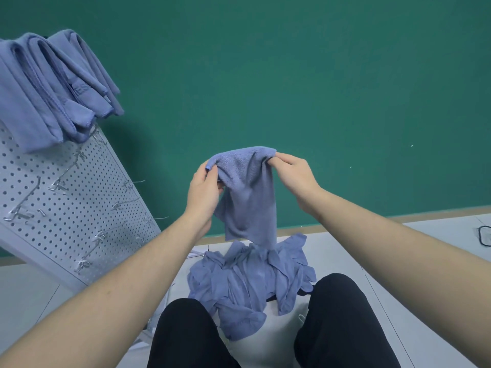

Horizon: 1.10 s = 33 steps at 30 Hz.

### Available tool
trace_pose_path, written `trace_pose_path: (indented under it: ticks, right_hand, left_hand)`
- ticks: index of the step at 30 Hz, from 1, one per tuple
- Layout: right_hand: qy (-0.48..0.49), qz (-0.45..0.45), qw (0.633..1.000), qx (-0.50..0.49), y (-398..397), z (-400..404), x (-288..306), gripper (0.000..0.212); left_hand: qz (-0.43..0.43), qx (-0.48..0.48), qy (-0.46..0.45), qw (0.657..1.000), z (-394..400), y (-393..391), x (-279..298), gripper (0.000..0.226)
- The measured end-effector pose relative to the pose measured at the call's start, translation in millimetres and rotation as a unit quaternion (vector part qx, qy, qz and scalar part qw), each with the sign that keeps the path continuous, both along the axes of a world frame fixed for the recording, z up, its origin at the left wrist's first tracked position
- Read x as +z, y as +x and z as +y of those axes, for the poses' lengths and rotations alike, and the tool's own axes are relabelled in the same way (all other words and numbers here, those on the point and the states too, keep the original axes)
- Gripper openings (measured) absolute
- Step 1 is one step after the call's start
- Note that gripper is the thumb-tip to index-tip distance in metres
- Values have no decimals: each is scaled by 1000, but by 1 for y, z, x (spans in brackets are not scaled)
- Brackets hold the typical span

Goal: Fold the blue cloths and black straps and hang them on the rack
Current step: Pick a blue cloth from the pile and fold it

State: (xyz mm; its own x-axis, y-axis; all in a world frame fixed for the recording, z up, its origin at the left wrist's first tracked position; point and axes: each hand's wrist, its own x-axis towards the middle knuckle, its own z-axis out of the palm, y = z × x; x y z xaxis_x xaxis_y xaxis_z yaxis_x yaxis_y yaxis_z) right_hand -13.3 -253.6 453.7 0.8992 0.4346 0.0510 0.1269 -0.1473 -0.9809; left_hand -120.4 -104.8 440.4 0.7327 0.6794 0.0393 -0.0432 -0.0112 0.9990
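Observation:
A blue cloth (248, 197) hangs in the air in front of me, held by its top edge. My left hand (203, 191) pinches its left corner and my right hand (293, 171) pinches its right corner. Below it a pile of several loose blue cloths (249, 285) lies on the floor between my knees. At the left stands the rack, a grey pegboard (61, 197) with metal hooks. Several folded blue cloths (53, 83) hang over its top. A black strap (485, 236) lies on the floor at the far right edge.
A green wall (292, 75) rises behind everything, with a wooden skirting strip along the floor. My legs in black trousers (342, 328) frame the pile. The floor is pale grey tile. Lower hooks on the pegboard carry nothing.

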Motion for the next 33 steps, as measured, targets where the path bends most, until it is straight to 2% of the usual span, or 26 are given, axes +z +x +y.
trace_pose_path:
  ticks: [4,8,13,16,18,22,25,28,33]
  right_hand:
    - [-26,97,995,30,-3,-2,7,13]
    - [-64,45,995,65,-6,-4,10,18]
    - [-17,0,996,84,-15,-5,2,25]
    - [51,65,994,73,-25,4,-13,25]
    - [78,94,990,63,-27,9,-20,17]
    - [41,88,994,40,-30,15,-28,17]
    - [48,148,987,32,-32,16,-35,22]
    - [96,208,972,47,-31,14,-31,12]
    - [27,87,995,46,-19,10,-16,14]
  left_hand:
    - [-3,-12,-79,997,-3,0,-1,23]
    - [7,-11,-140,990,-5,1,-6,23]
    - [7,-8,-187,982,-12,2,-14,27]
    - [3,-8,-203,979,-22,2,-15,29]
    - [-8,2,-210,978,-25,3,-15,29]
    - [-27,9,-219,975,-25,4,-17,29]
    - [-29,-3,-223,974,-27,2,-16,29]
    - [-23,4,-209,978,-25,-2,-17,29]
    - [16,24,-170,985,-15,-7,-18,20]
